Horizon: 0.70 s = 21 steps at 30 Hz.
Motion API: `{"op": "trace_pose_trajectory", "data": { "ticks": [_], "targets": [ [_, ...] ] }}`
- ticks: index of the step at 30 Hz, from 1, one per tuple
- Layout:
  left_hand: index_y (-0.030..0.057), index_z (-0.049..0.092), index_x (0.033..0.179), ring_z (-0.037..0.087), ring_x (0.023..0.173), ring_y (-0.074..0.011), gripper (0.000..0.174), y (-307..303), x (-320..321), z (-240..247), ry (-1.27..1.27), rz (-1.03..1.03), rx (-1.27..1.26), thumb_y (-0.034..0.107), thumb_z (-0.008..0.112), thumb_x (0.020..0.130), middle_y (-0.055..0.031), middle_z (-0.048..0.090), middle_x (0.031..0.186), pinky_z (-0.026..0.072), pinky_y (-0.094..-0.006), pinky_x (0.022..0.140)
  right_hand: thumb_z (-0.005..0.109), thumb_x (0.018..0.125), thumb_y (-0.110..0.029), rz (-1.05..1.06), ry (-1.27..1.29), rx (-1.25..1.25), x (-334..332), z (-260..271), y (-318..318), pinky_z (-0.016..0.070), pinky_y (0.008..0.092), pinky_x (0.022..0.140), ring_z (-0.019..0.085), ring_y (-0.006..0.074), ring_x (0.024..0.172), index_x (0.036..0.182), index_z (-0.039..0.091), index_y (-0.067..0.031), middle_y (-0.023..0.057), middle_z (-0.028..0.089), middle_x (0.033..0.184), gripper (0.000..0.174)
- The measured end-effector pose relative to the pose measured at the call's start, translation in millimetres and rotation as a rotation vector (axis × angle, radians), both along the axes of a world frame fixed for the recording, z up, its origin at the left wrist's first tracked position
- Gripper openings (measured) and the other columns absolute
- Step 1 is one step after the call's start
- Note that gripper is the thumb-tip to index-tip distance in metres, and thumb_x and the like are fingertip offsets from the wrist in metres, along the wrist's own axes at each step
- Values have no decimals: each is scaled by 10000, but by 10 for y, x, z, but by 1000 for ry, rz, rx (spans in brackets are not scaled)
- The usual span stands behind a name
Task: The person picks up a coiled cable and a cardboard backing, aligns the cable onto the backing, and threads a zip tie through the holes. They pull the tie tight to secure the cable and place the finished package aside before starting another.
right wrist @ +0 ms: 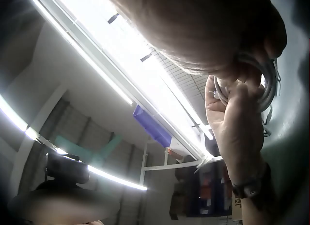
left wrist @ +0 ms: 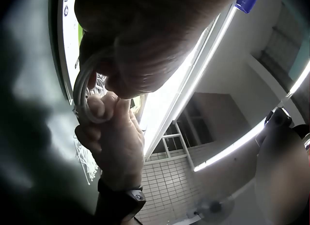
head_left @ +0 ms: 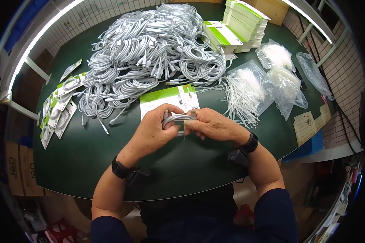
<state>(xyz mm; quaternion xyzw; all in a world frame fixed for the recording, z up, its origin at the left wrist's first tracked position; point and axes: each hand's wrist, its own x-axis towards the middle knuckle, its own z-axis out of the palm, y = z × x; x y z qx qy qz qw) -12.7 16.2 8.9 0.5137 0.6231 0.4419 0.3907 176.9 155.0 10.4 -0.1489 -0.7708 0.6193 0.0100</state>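
Note:
A coiled light-grey USB cable [head_left: 177, 118] is held up between both hands over the near half of the table. My left hand [head_left: 152, 128] grips one side of the coil, thumb and fingers curled round it. On the other side my right hand [head_left: 215, 124] pinches the coil between thumb and fingers. Plug ends stick up beside each hand. In the left wrist view the cable loops [left wrist: 81, 91] pass from one hand to the other; the right wrist view shows the same loops [right wrist: 269, 89]. Just behind the hands lies a green and white packaging card [head_left: 160, 98], partly covered by them.
A large heap of coiled cables [head_left: 150, 36] fills the back of the table. Finished-looking carded cables [head_left: 63, 97] lie at left. Stacked cards [head_left: 247, 24] stand at back right, with white cable ties [head_left: 243, 97] and plastic bags [head_left: 286, 87] in front.

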Motion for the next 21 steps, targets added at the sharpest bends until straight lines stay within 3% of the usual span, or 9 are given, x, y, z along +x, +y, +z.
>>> {"op": "trace_pose_trajectory", "data": {
  "ticks": [2, 3, 6, 11, 15, 18, 19, 21],
  "targets": [
    [7, 691, 1139, 655, 733, -66, 228, -23, 7, 64, 227, 35, 3, -12, 668, 913, -37, 721, 863, 516, -248, 646, 556, 1123, -365, -11, -16, 51, 4, -10, -3, 501, 302, 615, 576, 127, 656, 977, 645, -7, 21, 615, 769, 397],
    [7, 691, 1139, 655, 733, -66, 228, -8, 10, 35, 225, 34, -2, -12, 668, 913, -37, 721, 863, 516, -248, 646, 556, 1123, -365, -12, -19, 46, -9, -35, 15, 501, 302, 615, 576, 127, 656, 977, 645, -7, 21, 615, 769, 397],
    [9, 687, 1129, 662, 659, -170, 245, -3, 79, -192, 349, 114, 189, 3, 693, 883, -108, 683, 733, 524, -334, 631, 560, 1118, -356, 54, 204, 366, -19, -251, 25, 499, 336, 651, 577, 145, 694, 995, 645, -12, 46, 615, 768, 375],
    [13, 679, 1139, 655, 641, -226, 252, 37, 37, -164, 281, 109, 187, 3, 684, 887, -125, 677, 727, 531, -348, 645, 557, 1117, -339, 1, 118, 340, -26, -114, 28, 490, 356, 654, 568, 158, 669, 1007, 642, -21, 67, 613, 766, 347],
    [-12, 670, 1197, 694, 728, -248, 317, 22, 99, -87, 264, 150, 122, 9, 702, 882, -169, 718, 868, 547, -365, 678, 560, 1109, -284, -2, 50, 96, -41, -91, -7, 511, 319, 622, 595, 141, 653, 974, 644, 2, 64, 641, 809, 328],
    [-22, 607, 1372, 716, 927, -294, 526, -6, 109, -33, 132, 330, 349, 29, 758, 871, -218, 715, 1088, 562, -369, 791, 545, 1123, -314, -86, 86, 31, -58, -72, -39, 473, 275, 625, 564, 93, 665, 965, 644, -17, 8, 605, 787, 351],
    [-22, 607, 1372, 716, 927, -294, 526, -27, 104, 8, 135, 329, 345, 29, 758, 871, -218, 715, 1088, 562, -369, 791, 545, 1123, -314, -87, 89, 26, -57, -79, -47, 473, 275, 625, 564, 93, 665, 965, 644, -17, 8, 605, 787, 351],
    [-18, 530, 1475, 687, 1044, -324, 674, -37, 83, 144, 662, 495, 655, 35, 790, 856, -216, 671, 1207, 558, -381, 874, 549, 1125, -322, -155, 140, -61, -41, -51, -30, 462, 250, 613, 556, 73, 668, 951, 651, -22, -11, 599, 807, 361]
  ]
}}
